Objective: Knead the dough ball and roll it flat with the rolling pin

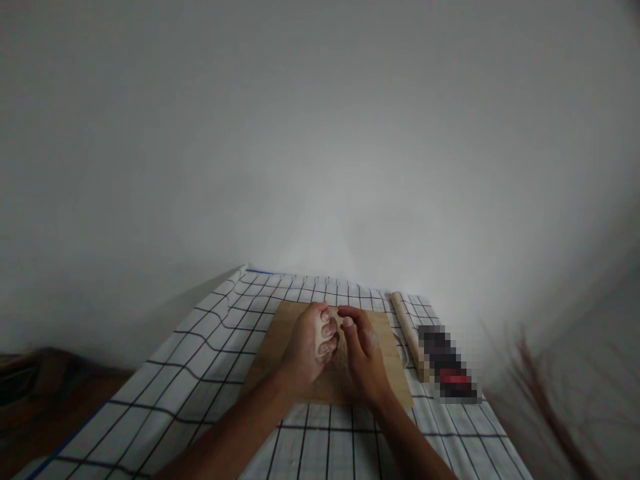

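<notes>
My left hand point(304, 347) is closed, its fingers wrapped round a pale lump of dough point(320, 333) that shows between palm and fingertips. Facing it, a small gap away, my right hand point(365, 350) is curled, with the thumb near the bent index finger. Whatever those right fingers may hold is hidden. Both hands are above a wooden board point(273, 340), which lies on a checked cloth.
To the right of the board lies a wooden rolling pin point(407, 330). Beside it is a blurred-out dark and red object point(447, 367). The white checked tablecloth point(200, 360) covers the table, which meets a pale wall point(320, 167). Thin brown branches point(545, 393) stand at the right.
</notes>
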### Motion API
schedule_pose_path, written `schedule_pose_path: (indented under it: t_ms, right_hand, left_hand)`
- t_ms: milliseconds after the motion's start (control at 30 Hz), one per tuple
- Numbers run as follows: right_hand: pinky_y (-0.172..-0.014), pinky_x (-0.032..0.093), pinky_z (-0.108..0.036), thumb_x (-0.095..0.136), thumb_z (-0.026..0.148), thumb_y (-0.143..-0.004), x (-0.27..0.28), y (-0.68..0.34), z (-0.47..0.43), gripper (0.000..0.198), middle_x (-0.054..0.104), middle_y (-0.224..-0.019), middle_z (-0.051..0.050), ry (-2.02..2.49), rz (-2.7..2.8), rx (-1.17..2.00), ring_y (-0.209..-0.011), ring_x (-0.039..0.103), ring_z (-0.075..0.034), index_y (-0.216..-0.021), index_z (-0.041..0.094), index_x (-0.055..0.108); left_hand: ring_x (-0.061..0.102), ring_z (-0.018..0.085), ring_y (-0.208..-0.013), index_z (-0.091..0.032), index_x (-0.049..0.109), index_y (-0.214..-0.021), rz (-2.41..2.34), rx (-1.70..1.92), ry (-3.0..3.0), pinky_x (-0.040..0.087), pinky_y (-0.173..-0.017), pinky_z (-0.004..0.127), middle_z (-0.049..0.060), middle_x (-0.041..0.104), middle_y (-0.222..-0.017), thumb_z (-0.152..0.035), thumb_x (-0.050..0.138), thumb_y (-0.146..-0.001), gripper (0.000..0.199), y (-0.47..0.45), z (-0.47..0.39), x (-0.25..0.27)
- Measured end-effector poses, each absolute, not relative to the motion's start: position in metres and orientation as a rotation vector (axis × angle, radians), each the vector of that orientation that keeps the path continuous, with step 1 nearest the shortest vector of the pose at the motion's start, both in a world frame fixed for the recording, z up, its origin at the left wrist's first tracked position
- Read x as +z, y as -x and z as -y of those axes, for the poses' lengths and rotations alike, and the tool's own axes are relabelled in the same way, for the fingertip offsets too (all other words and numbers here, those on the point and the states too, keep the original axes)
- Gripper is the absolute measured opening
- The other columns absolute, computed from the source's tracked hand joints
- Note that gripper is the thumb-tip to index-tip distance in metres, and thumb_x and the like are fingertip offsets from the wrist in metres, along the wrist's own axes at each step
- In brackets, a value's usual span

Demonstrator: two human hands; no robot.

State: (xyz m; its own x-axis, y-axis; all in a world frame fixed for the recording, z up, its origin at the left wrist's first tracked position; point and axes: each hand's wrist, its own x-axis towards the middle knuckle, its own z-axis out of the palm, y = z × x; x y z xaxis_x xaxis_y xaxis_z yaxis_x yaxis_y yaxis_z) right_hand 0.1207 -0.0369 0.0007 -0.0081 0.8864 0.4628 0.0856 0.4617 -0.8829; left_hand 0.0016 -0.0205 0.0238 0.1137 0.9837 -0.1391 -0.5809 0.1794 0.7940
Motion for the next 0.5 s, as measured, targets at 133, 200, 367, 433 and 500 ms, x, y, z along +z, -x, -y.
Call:
schedule_pose_path:
  t_ms: [133, 200, 367, 433, 500]
  right_hand:
    - [-0.100, 0.046, -0.038, 0.048, 0.040, -0.100, 0.001, -0.117, 0.038, 0.029, 0.064, -0.120, -0.006, 0.869, 1.476, 0.788, -0.114, 0.059, -0.022, -0.121, 0.025, 0.061]
    - [-0.106, 0.042, -0.041, 0.051, 0.039, -0.099, 0.001, -0.118, 0.038, 0.031, 0.059, -0.131, -0.007, 0.873, 1.505, 0.681, -0.124, 0.053, -0.024, -0.125, 0.026, 0.061]
    - [-0.117, 0.031, -0.048, 0.066, 0.036, -0.089, 0.001, -0.133, 0.027, 0.043, 0.045, -0.151, -0.008, 0.991, 1.542, 0.483, -0.138, 0.041, -0.029, -0.130, 0.027, 0.063]
    - [-0.113, 0.036, -0.048, 0.065, 0.037, -0.088, -0.002, -0.143, 0.018, 0.041, 0.052, -0.146, -0.008, 1.029, 1.484, 0.503, -0.133, 0.047, -0.029, -0.127, 0.026, 0.066]
    - [-0.102, 0.047, -0.046, 0.064, 0.038, -0.087, -0.006, -0.153, 0.007, 0.037, 0.064, -0.129, -0.009, 1.041, 1.381, 0.573, -0.117, 0.060, -0.027, -0.121, 0.024, 0.069]
  left_hand:
    - [0.049, 0.008, -0.042, -0.019, 0.055, -0.075, -0.703, 1.265, -0.516, 0.033, -0.041, 0.019, -0.005, 0.054, -0.055, -0.043, 0.064, -0.083, 0.027, -0.009, 0.020, 0.014]
    - [0.063, 0.014, -0.059, -0.018, 0.062, -0.088, -0.651, 1.236, -0.528, 0.045, -0.053, 0.023, -0.001, 0.066, -0.069, -0.048, 0.063, -0.086, 0.029, -0.011, 0.022, 0.014]
    - [0.069, 0.025, -0.097, -0.021, 0.066, -0.104, -0.392, 0.978, -0.646, 0.053, -0.079, 0.035, 0.010, 0.073, -0.099, -0.065, 0.051, -0.089, 0.050, -0.014, 0.032, 0.026]
    - [0.067, 0.027, -0.107, -0.019, 0.066, -0.109, -0.367, 0.905, -0.697, 0.053, -0.086, 0.038, 0.014, 0.071, -0.110, -0.070, 0.048, -0.088, 0.058, -0.014, 0.034, 0.028]
    - [0.065, 0.027, -0.112, -0.018, 0.065, -0.114, -0.427, 0.910, -0.731, 0.052, -0.089, 0.038, 0.016, 0.068, -0.120, -0.068, 0.050, -0.088, 0.058, -0.014, 0.033, 0.028]
